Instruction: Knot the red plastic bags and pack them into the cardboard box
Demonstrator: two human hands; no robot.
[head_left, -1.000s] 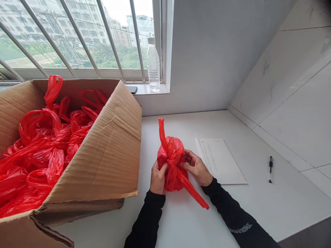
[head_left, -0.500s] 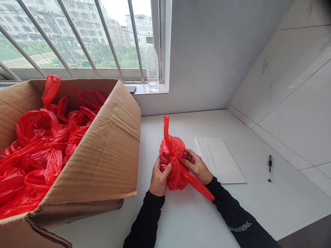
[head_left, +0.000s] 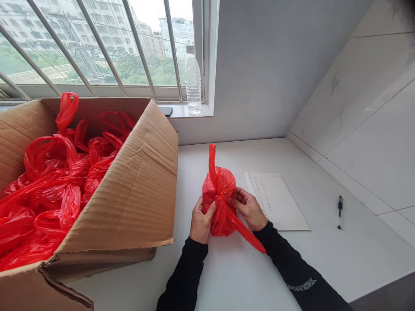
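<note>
While we hold the red bag [head_left: 223,222] between both hands over the white table [head_left: 233,276], the step seems to be work on its knot [head_left: 221,198]; whether tying or untying, we cannot tell. From the knot, one handle [head_left: 212,162] points to twelve o'clock, the other between four and five. Our left hand [head_left: 201,222], between seven and eight, presses its thumb on the plastic, its other fingers largely hidden; our right hand [head_left: 253,213], towards four, seems to pinch gathered film, fingertips partly covered. The next move, we judge, calls for a steady left hold and delicate right pinch, lest thin plastic tear. An open cardboard box [head_left: 139,194] sits at nine o'clock.
</note>
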